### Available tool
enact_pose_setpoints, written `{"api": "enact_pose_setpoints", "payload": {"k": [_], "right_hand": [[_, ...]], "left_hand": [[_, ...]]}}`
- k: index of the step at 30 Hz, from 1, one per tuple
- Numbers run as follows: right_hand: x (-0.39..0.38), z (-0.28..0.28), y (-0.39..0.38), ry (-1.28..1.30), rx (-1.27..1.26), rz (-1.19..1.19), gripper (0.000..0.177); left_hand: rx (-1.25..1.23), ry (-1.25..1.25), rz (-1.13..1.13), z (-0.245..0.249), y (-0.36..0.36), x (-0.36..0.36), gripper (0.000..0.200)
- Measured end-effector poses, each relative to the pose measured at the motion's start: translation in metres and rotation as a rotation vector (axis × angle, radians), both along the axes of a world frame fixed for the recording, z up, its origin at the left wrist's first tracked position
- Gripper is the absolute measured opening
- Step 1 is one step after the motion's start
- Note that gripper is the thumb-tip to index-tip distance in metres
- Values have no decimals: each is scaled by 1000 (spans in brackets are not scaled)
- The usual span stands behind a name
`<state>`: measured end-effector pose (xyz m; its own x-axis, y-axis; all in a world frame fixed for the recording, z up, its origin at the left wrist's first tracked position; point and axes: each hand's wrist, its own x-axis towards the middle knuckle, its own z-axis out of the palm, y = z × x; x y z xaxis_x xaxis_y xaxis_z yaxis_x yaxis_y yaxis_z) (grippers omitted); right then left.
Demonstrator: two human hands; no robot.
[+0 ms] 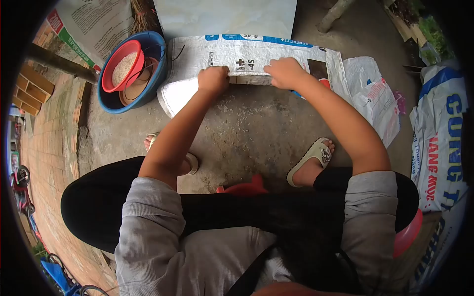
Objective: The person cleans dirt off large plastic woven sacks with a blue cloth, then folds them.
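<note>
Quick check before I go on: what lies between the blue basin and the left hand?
The left end of the white printed sack, whose near edge the left hand grips. The head view shows it.

Between the two forearms, a stretch of grain-strewn concrete floor [237, 128] is lying open, leaving a hand a low path up to the near edge of the printed woven sack [289, 52], where the left hand [213, 80] and right hand [286, 73] are flanking the gap. Beyond the sack a pale panel [227, 19] is blocking the far side, while a blue basin [160, 56] is crowding the left and a crumpled plastic bag [370, 91] the right. Nearer, the left sandal [193, 165] and right sandal [309, 160] are narrowing the passage, and a partly hidden red object [242, 188] is occupying the near middle.
</note>
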<state>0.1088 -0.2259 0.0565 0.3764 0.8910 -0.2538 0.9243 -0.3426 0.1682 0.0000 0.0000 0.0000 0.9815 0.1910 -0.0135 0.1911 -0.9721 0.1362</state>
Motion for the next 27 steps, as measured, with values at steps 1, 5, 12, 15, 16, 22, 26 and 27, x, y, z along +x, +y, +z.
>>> {"api": "enact_pose_setpoints", "payload": {"k": [1, 5, 12, 15, 16, 22, 26, 27], "right_hand": [[10, 14, -2, -122, 79, 27, 38], [10, 102, -8, -351, 232, 20, 36], [5, 203, -52, -412, 98, -300, 43], [17, 222, -61, -311, -13, -554, 42], [18, 225, -63, -325, 50, -564, 42], [24, 232, -77, -548, 403, -414, 37], [13, 257, -78, -521, 576, -320, 33], [12, 263, -80, -400, 641, -283, 31]], "left_hand": [[-37, -95, 14, 13, 4, 12, 21], [-64, -302, -37, 125, 22, 38, 20], [83, -476, -220, 245, 12, 43, 24], [287, -449, -374, 277, 10, 33, 23], [355, -487, -424, 279, 10, 27, 24], [393, -416, -111, 276, 61, 38, 33], [-83, -449, -39, 290, 114, 78, 44], [-82, -455, -42, 293, 112, 72, 44]]}}
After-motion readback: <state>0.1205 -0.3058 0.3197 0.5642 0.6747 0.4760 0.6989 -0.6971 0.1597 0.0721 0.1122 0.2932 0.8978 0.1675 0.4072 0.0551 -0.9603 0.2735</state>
